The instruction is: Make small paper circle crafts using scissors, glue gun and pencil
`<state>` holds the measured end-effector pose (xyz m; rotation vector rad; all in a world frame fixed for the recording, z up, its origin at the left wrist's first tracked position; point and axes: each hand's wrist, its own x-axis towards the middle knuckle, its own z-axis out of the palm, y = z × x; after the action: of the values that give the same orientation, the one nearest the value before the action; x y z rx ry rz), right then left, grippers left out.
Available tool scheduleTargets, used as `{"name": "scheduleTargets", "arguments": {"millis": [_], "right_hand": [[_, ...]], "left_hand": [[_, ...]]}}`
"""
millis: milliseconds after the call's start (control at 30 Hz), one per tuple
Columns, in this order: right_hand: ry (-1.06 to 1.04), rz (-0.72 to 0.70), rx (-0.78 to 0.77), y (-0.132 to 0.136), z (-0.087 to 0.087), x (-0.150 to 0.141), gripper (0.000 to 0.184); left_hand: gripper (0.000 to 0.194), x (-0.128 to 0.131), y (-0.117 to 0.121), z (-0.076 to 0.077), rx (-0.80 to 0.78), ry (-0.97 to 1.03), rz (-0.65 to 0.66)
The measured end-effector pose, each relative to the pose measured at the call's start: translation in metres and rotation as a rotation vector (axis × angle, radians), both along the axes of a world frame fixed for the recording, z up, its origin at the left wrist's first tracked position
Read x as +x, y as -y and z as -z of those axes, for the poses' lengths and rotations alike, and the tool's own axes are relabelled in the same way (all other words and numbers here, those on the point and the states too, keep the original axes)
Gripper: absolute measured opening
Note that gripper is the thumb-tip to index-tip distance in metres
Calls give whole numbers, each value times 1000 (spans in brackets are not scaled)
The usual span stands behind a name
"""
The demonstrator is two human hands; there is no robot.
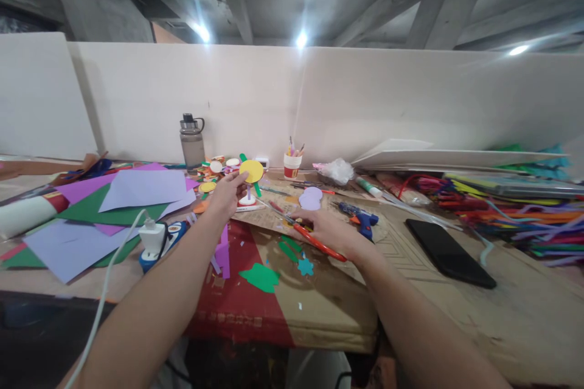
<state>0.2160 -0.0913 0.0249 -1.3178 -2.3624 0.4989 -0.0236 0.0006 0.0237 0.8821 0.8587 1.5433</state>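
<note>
- Well left of the pen cup (292,166), a white cable (103,304) runs from a white plug (152,237) down near the left forearm (182,270); an elbow swing could snag it and drag the plug across the tabletop (515,334).
- Left of the pen cup, a bottle (192,149) stands upright; a knock could tip it, though neither hand is close.
- Nearer on the pen cup's left, the left hand (232,191) grasps a yellow disc (252,171) by its edge, with a purple stem (249,192) beneath and a white base (247,200) lower down. Too hard a pinch could bend the disc; a jerk might loosen the stem, since how firmly it is fixed does not show.
- In front of the pen cup, slightly left, a green paper piece (261,278) lies loose; a dragging wrist could sweep it away.
- In front of the pen cup, slightly right, the right hand (326,228) grips a red-handled tool (322,245) pointing leftward. A slip could jab the left fingers; whether its tips are parted, I cannot tell.
- Right of the pen cup, what looks like a blue glue gun (365,222) lies near the right hand; if hot, a stray touch could burn.
</note>
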Motion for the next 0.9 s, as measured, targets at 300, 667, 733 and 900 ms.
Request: {"name": "scheduleTargets", "arguments": {"millis": [300,667,733,900], "right_hand": [[-29,-17,-37,1,0,-4,46],[-25,9,-55,-1,0,-5,46],[-24,13,-61,-2,0,-4,46],[-15,8,-77,-3,3,-4,42]], "left_hand": [[23,10,4,4,40,-59,75],[17,14,5,3,1,-45,-9],[16,15,5,4,-2,-39,-24],[16,15,3,7,-16,-42,-22]]}}
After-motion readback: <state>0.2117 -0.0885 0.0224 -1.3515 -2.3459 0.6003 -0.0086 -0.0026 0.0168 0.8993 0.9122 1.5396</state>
